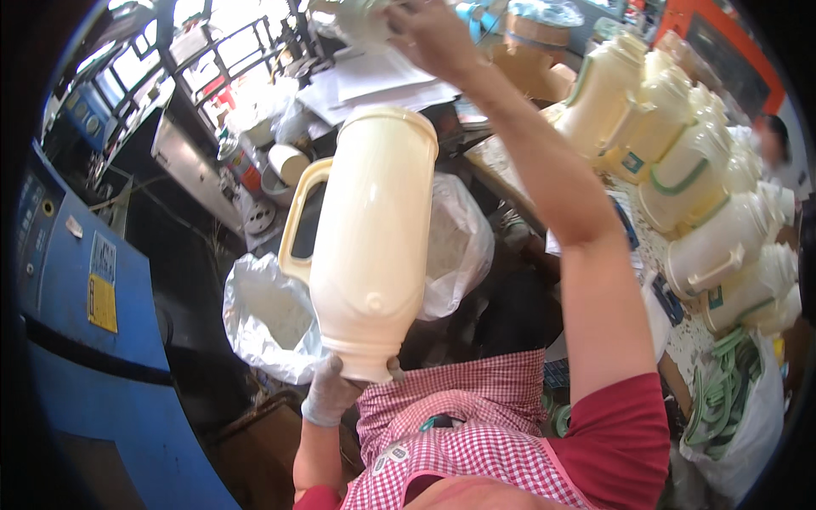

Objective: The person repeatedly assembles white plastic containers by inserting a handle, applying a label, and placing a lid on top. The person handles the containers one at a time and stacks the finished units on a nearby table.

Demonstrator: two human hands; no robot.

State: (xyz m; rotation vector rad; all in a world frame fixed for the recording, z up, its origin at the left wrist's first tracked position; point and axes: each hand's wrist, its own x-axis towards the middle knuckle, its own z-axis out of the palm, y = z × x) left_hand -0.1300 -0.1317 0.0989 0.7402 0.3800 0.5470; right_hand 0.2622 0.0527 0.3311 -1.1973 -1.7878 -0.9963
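Upside down in front of me is a cream plastic thermos jug shell [374, 229], its handle on the left and its wide base at the top. My left hand [333, 393], in a pale glove, grips its narrow neck from below. My right arm reaches far forward and up. At the top edge my bare right hand [429, 32] has its fingers bent at a translucent, pale plastic thing [361, 21]. That thing is blurred and cut off, so its kind is unclear.
Several similar pale jug shells [603, 98] stand on the right-hand table. A bag of green strips [722, 399] sits at the near right. Two lined bins, one with a white liner [272, 319], lie beyond my lap. A blue machine [93, 340] fills the left; papers [382, 76] lie ahead.
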